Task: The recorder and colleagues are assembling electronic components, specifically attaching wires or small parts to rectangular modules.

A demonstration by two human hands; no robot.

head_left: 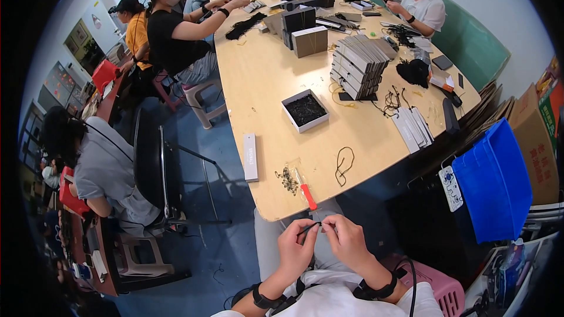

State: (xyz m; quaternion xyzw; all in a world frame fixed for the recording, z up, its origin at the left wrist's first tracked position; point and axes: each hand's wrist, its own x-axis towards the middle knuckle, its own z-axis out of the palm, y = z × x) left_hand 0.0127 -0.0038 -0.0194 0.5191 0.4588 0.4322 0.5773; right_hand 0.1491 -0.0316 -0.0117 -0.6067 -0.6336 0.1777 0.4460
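The left hand (298, 248) and right hand (349, 245) meet above the lap (270, 240), just off the near edge of the table (258, 82). Thumb and fingers of each are pinched on a thin black cord (309, 228), located between them (its ends cannot be made out). Nearby on the table: a red-handled tool (308, 197) beside small metallic pieces (287, 181), and a dark cord loop (337, 170). Farther back stands an open white box (314, 126).

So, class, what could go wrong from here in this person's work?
The red-handled tool lies at the near edge of the pale wooden table, so a bump might knock it off. The thin black cord between the left hand and right hand could slip. The tall stack of pale grey boxes looks tilted and might topple.
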